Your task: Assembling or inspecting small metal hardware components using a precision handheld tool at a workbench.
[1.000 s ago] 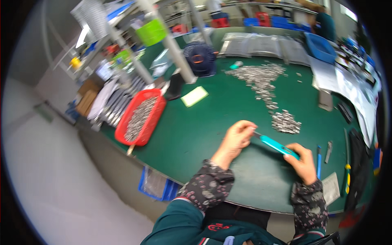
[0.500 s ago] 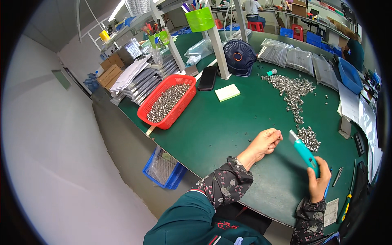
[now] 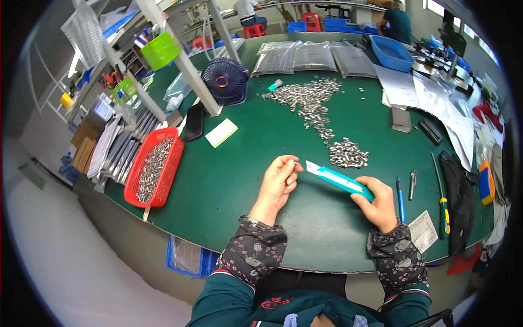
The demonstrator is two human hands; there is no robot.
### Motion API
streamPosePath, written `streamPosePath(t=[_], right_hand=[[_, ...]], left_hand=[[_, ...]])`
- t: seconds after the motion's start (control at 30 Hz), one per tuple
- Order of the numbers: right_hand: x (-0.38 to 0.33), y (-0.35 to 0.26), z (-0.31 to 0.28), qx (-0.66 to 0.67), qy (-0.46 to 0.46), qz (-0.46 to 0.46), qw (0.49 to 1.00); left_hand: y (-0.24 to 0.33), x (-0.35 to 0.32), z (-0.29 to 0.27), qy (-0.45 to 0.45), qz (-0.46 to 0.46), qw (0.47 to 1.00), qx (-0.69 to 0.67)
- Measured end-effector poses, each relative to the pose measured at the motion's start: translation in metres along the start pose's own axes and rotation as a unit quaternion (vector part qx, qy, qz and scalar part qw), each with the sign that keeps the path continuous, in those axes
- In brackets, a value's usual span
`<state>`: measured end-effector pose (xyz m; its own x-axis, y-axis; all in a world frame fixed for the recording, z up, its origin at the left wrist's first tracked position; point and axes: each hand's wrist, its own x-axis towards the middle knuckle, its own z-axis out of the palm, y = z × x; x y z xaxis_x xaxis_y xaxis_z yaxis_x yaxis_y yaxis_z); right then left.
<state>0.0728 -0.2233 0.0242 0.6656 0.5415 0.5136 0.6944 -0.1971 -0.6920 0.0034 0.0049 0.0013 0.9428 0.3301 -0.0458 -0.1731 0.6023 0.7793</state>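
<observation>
My right hand [image 3: 378, 203] is wrapped round the teal handle of a utility knife [image 3: 340, 180]. Its blade is out and points left, a short way from the fingertips of my left hand [image 3: 278, 184]. Between the left thumb and forefinger I pinch a small shiny metal part [image 3: 296, 162], too small to make out in detail. Just beyond the knife lies a small heap of similar metal parts [image 3: 348, 153]. A larger spread of them [image 3: 310, 98] trails away behind it on the green table [image 3: 218, 180].
At the left stands a red basket [image 3: 173, 163] full of metal parts, near a phone [image 3: 194, 122], a yellow note pad [image 3: 222, 133] and a dark fan [image 3: 224, 80]. A pen [image 3: 400, 199], a screwdriver [image 3: 444, 215] and a black pouch [image 3: 456, 201] lie right. Plastic-bagged packs [image 3: 315, 56] line the back.
The view has swung right, so the table things sit further left in it. The knife has tilted flatter, its blade now pointing left at my left fingertips. Both hands keep their grips.
</observation>
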Motion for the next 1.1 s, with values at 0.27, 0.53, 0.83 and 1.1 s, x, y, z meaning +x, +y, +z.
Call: streamPosePath(t=[0.27,0.53,0.83,1.1], right_hand=[[-0.0043,0.0006,-0.0012,-0.002,-0.035,0.022,0.999],[-0.0039,0.0031,-0.0003,0.036,-0.052,0.068,0.996],[-0.0024,0.0034,-0.0022,0.094,-0.089,0.118,0.985],[-0.0035,0.0076,-0.0011,0.131,-0.099,0.132,0.978]], left_hand=[[-0.0002,-0.0032,0.0028,-0.028,-0.02,0.999,0.01],[0.0004,-0.0034,0.0048,-0.027,-0.014,0.999,0.025],[-0.0006,-0.0034,0.0046,-0.031,-0.001,0.999,0.043],[-0.0015,-0.005,0.0072,-0.035,0.025,0.991,0.124]])
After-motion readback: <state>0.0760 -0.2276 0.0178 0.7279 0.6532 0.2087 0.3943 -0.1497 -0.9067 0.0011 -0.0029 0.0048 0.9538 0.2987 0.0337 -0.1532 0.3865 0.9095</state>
